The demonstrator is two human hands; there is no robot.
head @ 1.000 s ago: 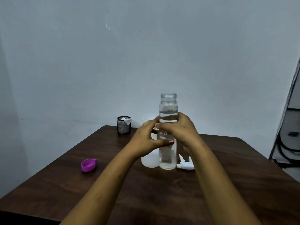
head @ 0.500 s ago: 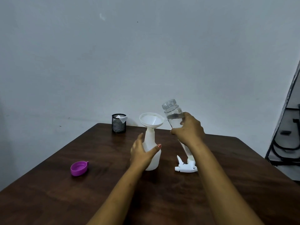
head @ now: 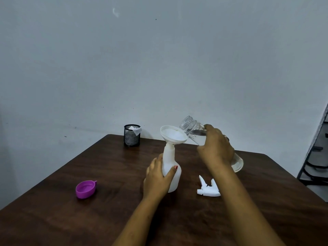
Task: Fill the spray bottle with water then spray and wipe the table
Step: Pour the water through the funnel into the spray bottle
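A white spray bottle stands upright on the dark wooden table with a white funnel in its neck. My left hand grips the bottle's body from the left. My right hand holds a clear water bottle tilted steeply, its open mouth just above the funnel's right rim. The white spray head lies on the table to the right of the spray bottle, partly behind my right forearm.
A purple cap lies on the table at the left. A black mesh cup with white paper in it stands at the far edge by the wall. A dark metal frame is off the table's right side.
My right hand lifted the water bottle off the table and tipped it toward the funnel. My left hand left the water bottle and closed around the spray bottle.
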